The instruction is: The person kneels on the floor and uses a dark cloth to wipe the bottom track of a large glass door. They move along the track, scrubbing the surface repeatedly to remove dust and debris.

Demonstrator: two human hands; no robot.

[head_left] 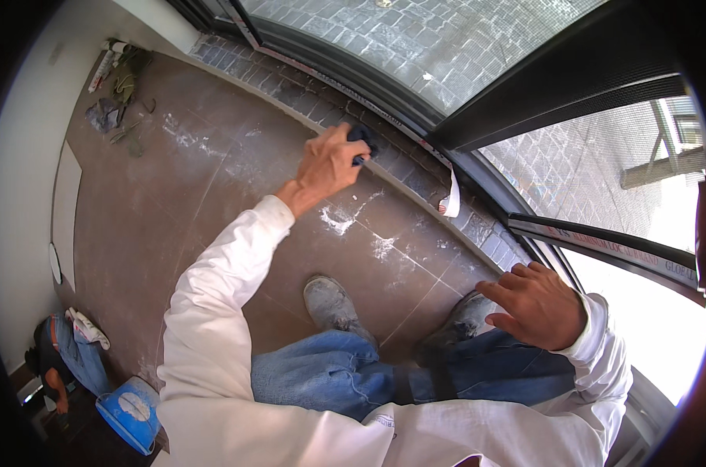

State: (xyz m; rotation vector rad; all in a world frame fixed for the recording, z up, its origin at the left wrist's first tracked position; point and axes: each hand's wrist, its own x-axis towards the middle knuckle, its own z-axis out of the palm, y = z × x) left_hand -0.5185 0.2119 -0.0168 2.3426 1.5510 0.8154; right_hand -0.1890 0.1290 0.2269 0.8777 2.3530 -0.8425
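Observation:
My left hand (328, 165) reaches forward with its fingers wrapped around a crumpled dark cloth (362, 142). It is over the edge where the brown floor tiles (283, 194) meet the strip of grey paving (399, 159) along the window frame. White powdery smears (339, 222) mark the tiles below that hand. On the right, my right hand (541, 306) hangs in the air above my dusty shoe (470, 315), palm down. Its fingers are loosely bent and apart, with nothing held in them.
Dark-framed glass panels (423, 39) run along the far and right side. A loose white strip (451, 194) sticks up beside the frame. Tangled items and a tube (123, 74) lie at the far left. A blue bucket (131, 412) stands lower left near another person (65, 358).

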